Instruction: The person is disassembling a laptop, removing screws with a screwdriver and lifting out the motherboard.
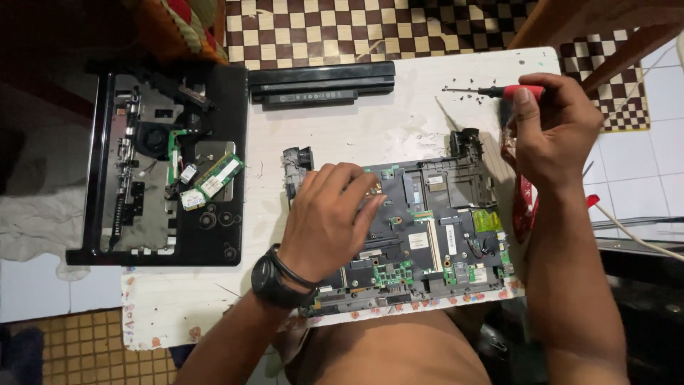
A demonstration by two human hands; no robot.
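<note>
While our left hand (329, 217) lies flat, fingers spread, on the opened laptop base (427, 235) at the white table's (399, 128) near edge, holding nothing, our right hand (552, 128) above its far right corner closes around a red-handled screwdriver (491, 91). Well left sit a second stripped laptop chassis (164, 167) and a black battery (320, 82).

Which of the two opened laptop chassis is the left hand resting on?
The left hand rests on the near chassis in front of the person, with green boards exposed; the black-framed chassis lies untouched on the left.
</note>
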